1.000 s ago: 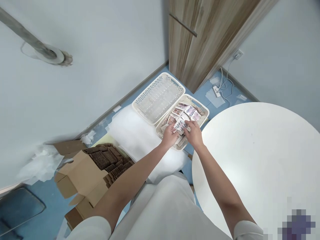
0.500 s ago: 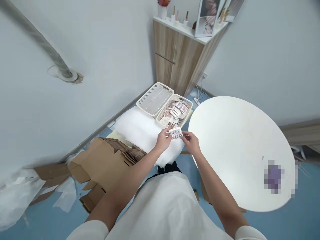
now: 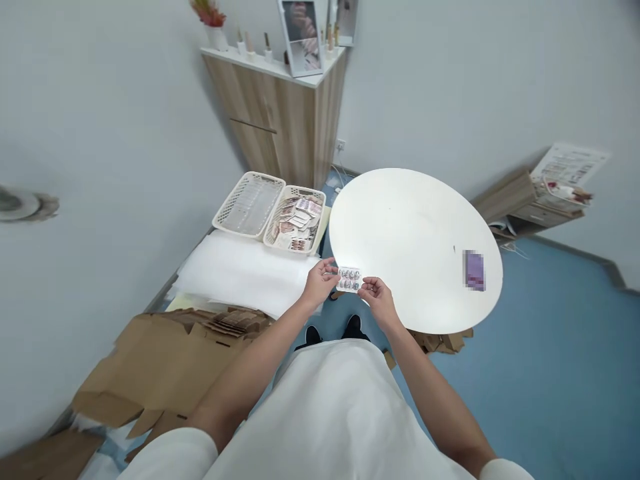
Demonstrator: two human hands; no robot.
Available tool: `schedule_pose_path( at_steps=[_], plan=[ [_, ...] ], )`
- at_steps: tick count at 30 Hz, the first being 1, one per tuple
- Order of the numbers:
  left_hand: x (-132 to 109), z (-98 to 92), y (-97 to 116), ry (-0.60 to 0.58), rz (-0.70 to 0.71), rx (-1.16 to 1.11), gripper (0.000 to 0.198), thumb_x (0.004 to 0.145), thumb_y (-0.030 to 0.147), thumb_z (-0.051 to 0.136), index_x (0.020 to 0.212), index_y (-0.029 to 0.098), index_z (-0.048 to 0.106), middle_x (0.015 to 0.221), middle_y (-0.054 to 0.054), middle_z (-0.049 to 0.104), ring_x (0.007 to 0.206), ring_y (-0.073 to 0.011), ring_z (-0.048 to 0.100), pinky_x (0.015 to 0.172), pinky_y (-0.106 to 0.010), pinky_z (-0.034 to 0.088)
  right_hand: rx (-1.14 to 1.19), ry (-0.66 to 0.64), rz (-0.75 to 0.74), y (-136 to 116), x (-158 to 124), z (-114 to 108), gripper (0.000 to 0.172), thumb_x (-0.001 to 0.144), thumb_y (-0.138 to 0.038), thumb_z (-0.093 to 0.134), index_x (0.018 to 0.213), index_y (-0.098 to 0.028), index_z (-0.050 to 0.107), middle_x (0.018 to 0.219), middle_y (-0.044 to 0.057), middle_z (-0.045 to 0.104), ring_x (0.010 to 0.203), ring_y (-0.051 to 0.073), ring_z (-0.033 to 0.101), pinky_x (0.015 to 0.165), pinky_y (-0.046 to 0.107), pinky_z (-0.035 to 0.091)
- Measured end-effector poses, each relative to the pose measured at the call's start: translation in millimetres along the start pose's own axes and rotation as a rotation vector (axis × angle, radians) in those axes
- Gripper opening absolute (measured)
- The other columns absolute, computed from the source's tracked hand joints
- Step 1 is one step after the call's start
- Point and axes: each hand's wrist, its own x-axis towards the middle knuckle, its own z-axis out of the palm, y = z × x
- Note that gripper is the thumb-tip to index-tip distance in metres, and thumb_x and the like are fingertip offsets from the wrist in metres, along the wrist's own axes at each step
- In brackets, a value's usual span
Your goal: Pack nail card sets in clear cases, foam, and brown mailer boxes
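Note:
A small white card of press-on nails [image 3: 349, 281], with two rows of shiny silvery pieces, is held up level in front of my body. My left hand [image 3: 319, 283] pinches its left edge between thumb and fingers. At the opposite edge, my right hand [image 3: 379, 298] grips the lower right corner in the same way. Beyond my left hand stands a white plastic basket [image 3: 284, 248] with a heap of similar cards in it. Some of those cards carry brownish or pink nails.
Left of it stands a second basket [image 3: 218, 215] with clear plastic inside. White foam sheets [image 3: 245, 270] and flattened cardboard boxes [image 3: 165, 360] lie to the left. A round white table [image 3: 400, 247] bears a blurred purple item [image 3: 474, 271]. Behind is a wooden cabinet [image 3: 280, 127].
My view has swung to the right, so the baskets and cabinet sit further left. Both hands still hold the card, which is now beside the table's near left edge.

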Motion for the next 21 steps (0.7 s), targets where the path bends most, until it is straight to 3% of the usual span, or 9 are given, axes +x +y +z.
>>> schedule_pose_path(
  at_steps=[10,15,21],
  plan=[
    [26,88.9,-17,-0.18,-0.05,0.048,0.051,0.061,0.024,0.069,0.108,0.016,0.052,0.084,-0.003,0.058,0.065,-0.01,0.058,0.063,-0.026,0.046,0.076,0.181,0.011,6,-6,-91,0.038,0.056,-0.036,0.071,0.086,-0.019,0.055,0.077,0.0,0.057,0.068,0.014,0.059,0.07,0.032,0.047],
    [37,135.4,-17,-0.167,-0.082,0.073,0.049,0.06,0.022,0.069,0.106,0.016,0.053,0.082,-0.003,0.059,0.065,-0.01,0.058,0.064,-0.026,0.047,0.138,0.152,0.074,9,6,-137,0.04,0.058,-0.039,0.07,0.087,-0.018,0.053,0.075,0.0,0.058,0.071,0.016,0.062,0.069,0.032,0.047],
    [49,181.0,-25,-0.121,-0.12,0.126,0.045,0.06,0.019,0.067,0.103,0.015,0.053,0.081,-0.002,0.058,0.062,-0.0093,0.057,0.061,-0.025,0.046,0.231,0.116,0.132,10,27,-177,0.037,0.059,-0.037,0.071,0.085,-0.019,0.052,0.07,-0.002,0.06,0.068,0.015,0.063,0.069,0.031,0.046]
  ],
)
